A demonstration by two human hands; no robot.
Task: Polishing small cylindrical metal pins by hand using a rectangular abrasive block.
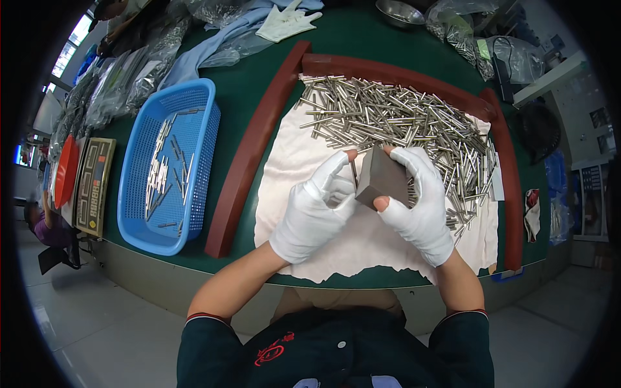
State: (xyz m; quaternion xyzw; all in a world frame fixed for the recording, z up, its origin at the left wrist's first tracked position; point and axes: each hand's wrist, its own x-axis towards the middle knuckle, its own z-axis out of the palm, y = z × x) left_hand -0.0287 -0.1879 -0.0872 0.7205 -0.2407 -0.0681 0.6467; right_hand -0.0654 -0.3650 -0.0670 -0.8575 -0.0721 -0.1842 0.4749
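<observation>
My right hand (422,205), in a white glove with bare thumb and index tips, grips a grey-brown rectangular block (381,178) that looks like a sanding block. The gloved left hand (312,213) is closed, pinching a thin metal pin (354,174) upright just left of the block; whether the two touch is hard to tell. Both hands are above a pale cloth (291,174). Beyond them, and past the right hand, a large heap of loose silvery metal pins (388,116) lies on that cloth.
Dark red bars (249,155) border the cloth at left, back and right on a green table (352,39). To the left stands a blue plastic basket (132,220) with several pins inside. A white glove (289,22) and a metal bowl (401,13) lie at the back.
</observation>
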